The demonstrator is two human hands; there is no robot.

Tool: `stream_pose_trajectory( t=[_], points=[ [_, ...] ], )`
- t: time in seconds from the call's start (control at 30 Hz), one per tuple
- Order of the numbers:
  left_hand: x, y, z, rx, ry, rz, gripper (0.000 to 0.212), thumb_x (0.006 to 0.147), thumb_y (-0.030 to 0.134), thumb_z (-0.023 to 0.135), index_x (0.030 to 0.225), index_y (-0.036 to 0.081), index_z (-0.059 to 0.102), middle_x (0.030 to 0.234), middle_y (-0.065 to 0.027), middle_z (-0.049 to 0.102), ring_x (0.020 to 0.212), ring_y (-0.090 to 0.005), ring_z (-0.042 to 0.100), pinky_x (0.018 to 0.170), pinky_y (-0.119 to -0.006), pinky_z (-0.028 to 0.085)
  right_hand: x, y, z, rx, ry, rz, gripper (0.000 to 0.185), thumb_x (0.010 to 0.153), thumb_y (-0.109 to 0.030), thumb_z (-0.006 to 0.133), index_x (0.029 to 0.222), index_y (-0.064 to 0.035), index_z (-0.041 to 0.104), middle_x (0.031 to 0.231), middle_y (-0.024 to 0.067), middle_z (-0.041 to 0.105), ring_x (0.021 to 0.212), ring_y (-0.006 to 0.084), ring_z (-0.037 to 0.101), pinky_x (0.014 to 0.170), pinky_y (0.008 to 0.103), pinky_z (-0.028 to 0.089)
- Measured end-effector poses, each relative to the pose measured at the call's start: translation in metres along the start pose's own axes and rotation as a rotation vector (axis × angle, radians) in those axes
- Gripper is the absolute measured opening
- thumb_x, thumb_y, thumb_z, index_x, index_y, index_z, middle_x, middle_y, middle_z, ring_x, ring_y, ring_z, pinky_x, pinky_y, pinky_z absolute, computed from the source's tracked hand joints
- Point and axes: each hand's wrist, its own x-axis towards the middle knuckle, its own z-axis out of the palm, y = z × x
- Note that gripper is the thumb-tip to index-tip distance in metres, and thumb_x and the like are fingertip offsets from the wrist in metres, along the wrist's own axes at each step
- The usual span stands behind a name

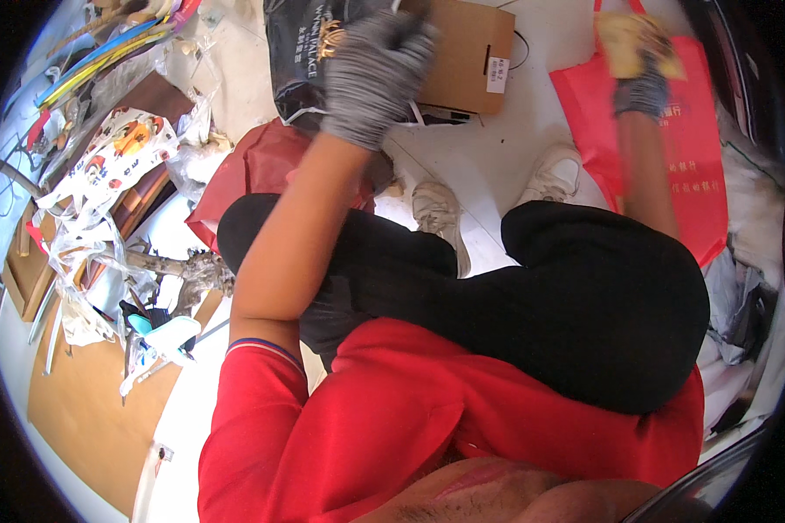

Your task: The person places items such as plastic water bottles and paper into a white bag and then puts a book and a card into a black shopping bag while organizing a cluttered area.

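My left hand (379,78), in a grey knit glove, is curled over the edge between a black bag (294,72) and a cardboard box (468,59). Its fingertips are blurred, so I cannot tell whether it grips anything. On the other side, my right hand (642,88), also gloved, holds a yellowish cloth-like piece (631,46) smeared by motion. Behind that hand stands a red shopping bag (687,150) with printed writing. The box carries a white label and rests partly beside the black bag.
A dark red bag (252,167) sits by my knee. To the left lie plastic bags (114,147), a gnarled piece of wood (203,274), boards (104,392) and several oddments. My shoes (438,209) are on the tiled floor. A grey plastic bag (736,307) lies at the right.
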Motion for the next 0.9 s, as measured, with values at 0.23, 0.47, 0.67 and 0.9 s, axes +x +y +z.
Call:
stream_pose_trajectory(
  t=[0.23,0.47,0.67,0.9],
  points=[
    [0.002,0.014,-0.013,-0.231,-0.034,-0.09,0.024,0.076,0.023,0.061,0.085,0.001,0.063,0.07,-0.0129,0.062,0.063,-0.021,0.06,0.061,-0.029,0.047,-0.018,0.068,0.057,-0.751,-0.053,0.205,0.033,0.08,-0.02,0.057,0.11,-0.0078,0.051,0.09,0.0062,0.062,0.074,0.0133,0.058,0.059,0.0215,0.045],
    [-0.004,0.019,0.001,0.015,-0.222,0.04,0.033,0.079,0.031,0.057,0.092,0.001,0.062,0.074,-0.0161,0.061,0.069,-0.0248,0.06,0.065,-0.033,0.047,0.009,0.039,0.033,-0.834,0.134,0.05,0.03,0.08,-0.012,0.055,0.107,-0.0007,0.052,0.098,0.0114,0.059,0.086,0.0163,0.058,0.074,0.0255,0.045],
    [-0.012,0.026,-0.037,-0.254,-0.069,0.043,0.024,0.078,0.023,0.056,0.081,-0.001,0.061,0.067,-0.0134,0.059,0.064,-0.0237,0.058,0.061,-0.032,0.046,0.041,0.061,-0.007,-1.302,-0.097,-0.206,0.041,0.079,-0.011,0.058,0.118,-0.0031,0.047,0.111,0.01,0.054,0.098,0.0161,0.051,0.085,0.0271,0.04],
    [-0.044,0.048,-0.056,-0.658,-0.305,-0.086,0.02,0.076,0.017,0.056,0.073,-0.002,0.059,0.064,-0.0082,0.059,0.059,-0.0148,0.057,0.057,-0.024,0.046,0.041,0.094,-0.013,-1.122,-0.218,-0.025,0.058,0.079,-0.013,0.06,0.129,-0.0024,0.032,0.122,0.0141,0.044,0.102,0.0203,0.048,0.087,0.0287,0.039]
  ],
)
